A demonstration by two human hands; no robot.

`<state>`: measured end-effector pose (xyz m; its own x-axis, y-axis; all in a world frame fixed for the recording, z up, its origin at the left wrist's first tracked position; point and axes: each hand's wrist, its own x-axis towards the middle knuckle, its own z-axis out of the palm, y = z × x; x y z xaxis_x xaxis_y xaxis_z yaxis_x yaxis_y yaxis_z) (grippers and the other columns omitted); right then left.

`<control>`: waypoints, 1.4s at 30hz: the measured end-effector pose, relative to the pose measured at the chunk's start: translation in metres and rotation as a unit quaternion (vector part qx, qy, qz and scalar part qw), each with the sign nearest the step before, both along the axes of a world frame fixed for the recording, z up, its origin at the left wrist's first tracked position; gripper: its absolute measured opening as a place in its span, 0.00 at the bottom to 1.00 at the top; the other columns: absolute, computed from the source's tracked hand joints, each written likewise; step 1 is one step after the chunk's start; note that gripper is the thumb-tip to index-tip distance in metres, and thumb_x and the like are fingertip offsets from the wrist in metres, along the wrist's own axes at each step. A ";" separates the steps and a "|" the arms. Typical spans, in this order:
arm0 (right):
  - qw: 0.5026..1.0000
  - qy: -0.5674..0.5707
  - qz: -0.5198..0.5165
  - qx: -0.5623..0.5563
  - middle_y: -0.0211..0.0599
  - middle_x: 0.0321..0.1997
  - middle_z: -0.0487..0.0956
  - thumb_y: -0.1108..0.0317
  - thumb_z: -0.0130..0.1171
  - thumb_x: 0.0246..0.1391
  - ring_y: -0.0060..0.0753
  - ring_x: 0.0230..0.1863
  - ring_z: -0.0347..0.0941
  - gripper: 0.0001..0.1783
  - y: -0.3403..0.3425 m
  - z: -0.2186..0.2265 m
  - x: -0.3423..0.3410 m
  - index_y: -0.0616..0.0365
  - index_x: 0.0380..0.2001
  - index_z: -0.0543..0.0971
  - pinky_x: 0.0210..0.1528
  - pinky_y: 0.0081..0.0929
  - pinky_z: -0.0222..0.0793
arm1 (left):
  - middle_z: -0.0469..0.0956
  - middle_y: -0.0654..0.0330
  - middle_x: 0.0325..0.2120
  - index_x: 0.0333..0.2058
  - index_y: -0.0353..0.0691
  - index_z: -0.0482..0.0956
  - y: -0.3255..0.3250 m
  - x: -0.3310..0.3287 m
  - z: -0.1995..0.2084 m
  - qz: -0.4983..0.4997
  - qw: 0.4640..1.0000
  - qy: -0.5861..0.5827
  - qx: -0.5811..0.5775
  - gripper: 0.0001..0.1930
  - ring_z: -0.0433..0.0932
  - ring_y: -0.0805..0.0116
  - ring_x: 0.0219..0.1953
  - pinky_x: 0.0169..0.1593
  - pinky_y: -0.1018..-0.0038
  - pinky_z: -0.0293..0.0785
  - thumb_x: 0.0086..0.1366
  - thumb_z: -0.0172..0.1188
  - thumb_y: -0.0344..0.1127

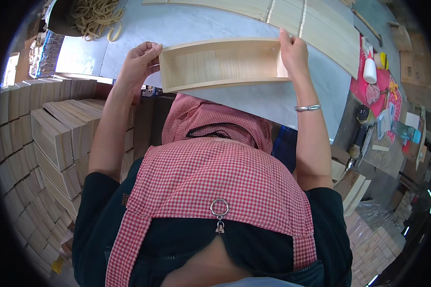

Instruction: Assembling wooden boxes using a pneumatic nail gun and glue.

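A long, shallow, pale wooden box (220, 64) is held between my two hands over the near edge of the worktable, its open side facing up toward me. My left hand (141, 62) grips the left end, with the thumb at the far corner and the fingers curled against the end wall. Around the right end my right hand (294, 55) is closed, thumb pointing away from me along the far corner. Some of the right fingers are hidden behind the box. Inside, the box shows bare wood.
The grey-white worktable (321, 100) carries flat wooden panels (330, 36) at the far right. Rubber bands (98, 19) spill from a container at far left. Stacked wooden boxes (57, 138) stand left. A white glue bottle (369, 71) and a hammer (368, 26) lie right.
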<state>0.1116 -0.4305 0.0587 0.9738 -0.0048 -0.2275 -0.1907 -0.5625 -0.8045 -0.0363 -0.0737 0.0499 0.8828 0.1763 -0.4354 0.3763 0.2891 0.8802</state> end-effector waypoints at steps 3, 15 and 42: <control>1.000 -0.024 0.006 0.008 0.40 0.25 0.77 0.47 0.51 0.65 0.34 0.27 0.71 0.28 -0.008 -0.009 0.001 0.65 0.25 0.75 0.36 0.32 0.72 | 0.79 0.60 0.36 0.40 0.40 0.80 -0.011 0.000 0.004 0.000 0.987 -0.035 0.156 0.09 0.78 0.69 0.37 0.46 0.73 0.76 0.66 0.66 0.36; 0.975 0.076 0.048 0.202 0.34 0.24 0.77 0.61 0.55 0.64 0.23 0.23 0.68 0.16 -0.052 -0.013 -0.056 0.64 0.30 0.79 0.26 0.20 0.68 | 0.78 0.55 0.41 0.49 0.44 0.80 -0.228 0.015 0.022 -0.153 0.701 -0.307 0.626 0.26 0.76 0.55 0.46 0.51 0.61 0.73 0.57 0.68 0.53; 0.960 0.000 0.021 0.281 0.34 0.22 0.75 0.68 0.56 0.56 0.27 0.22 0.64 0.10 -0.055 -0.039 -0.078 0.65 0.27 0.75 0.26 0.26 0.65 | 0.81 0.58 0.25 0.66 0.45 0.68 -0.251 0.030 0.011 -0.276 0.662 -0.246 0.652 0.41 0.81 0.59 0.29 0.29 0.66 0.76 0.53 0.68 0.47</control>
